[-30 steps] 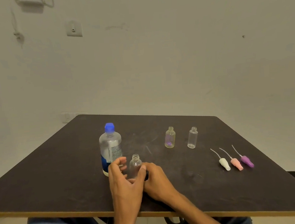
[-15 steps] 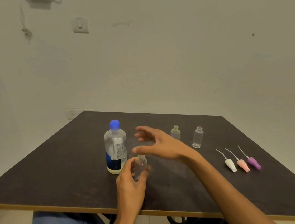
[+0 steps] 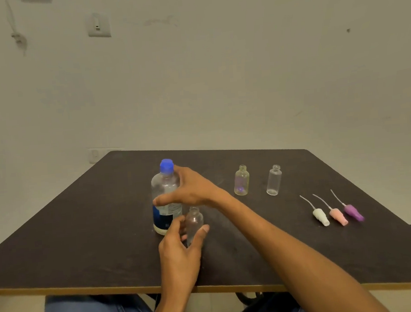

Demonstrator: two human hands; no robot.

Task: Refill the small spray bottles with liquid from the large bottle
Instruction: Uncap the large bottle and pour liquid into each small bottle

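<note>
The large bottle [image 3: 166,198], capped in blue [image 3: 166,165] and standing upright on the dark desk [image 3: 83,239], has the right hand [image 3: 190,189] spread against its side: the thumb crosses the front of the label, and the fingers reach up by the shoulder under the cap. Whether this grip has closed fully round the bottle I cannot tell; the fingers look only loosely bent. Just below that grip and nearer the person, the left hand [image 3: 180,251] pinches a small clear spray bottle [image 3: 194,224] between thumb and fingers, upright on the desk, its mouth uncapped. Well to the right of both grips stand two more uncapped small bottles, one yellowish [image 3: 241,180] and one clear [image 3: 274,180]. Further right and nearer lie three spray tops with thin tubes: white [image 3: 321,217], pink [image 3: 338,216], purple [image 3: 354,213], side by side.
</note>
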